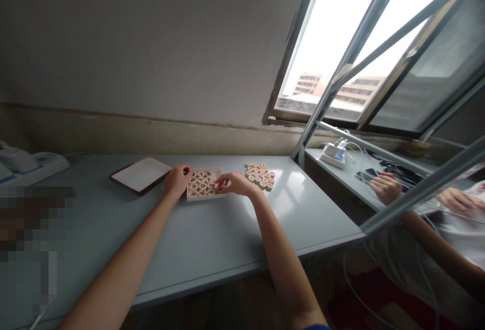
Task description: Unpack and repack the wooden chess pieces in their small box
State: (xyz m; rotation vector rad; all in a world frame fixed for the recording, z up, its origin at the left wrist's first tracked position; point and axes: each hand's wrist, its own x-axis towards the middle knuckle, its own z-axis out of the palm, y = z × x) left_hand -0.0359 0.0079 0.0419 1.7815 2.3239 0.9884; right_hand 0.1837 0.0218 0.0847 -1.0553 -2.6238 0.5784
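Note:
A shallow white box (206, 198) sits on the grey table, holding rows of round wooden Chinese chess pieces (201, 186) with dark characters. My left hand (176, 182) grips the box's left wall with curled fingers. Over the box's right side, my right hand (235, 184) has its fingers pinched down at a chess piece, which the fingertips partly cover. Right of that hand, a loose cluster of chess pieces (260, 174) lies on the table. The box lid (142, 174), dark red at the edge with a white inside, rests left of my left hand.
The grey table (197, 241) runs along the wall. A white power strip (47, 162) stands at the far left. Beyond a metal bed frame post (301, 158) on the right is another table with a charger, cables and a phone. A co-worker's hand (386, 188) is there.

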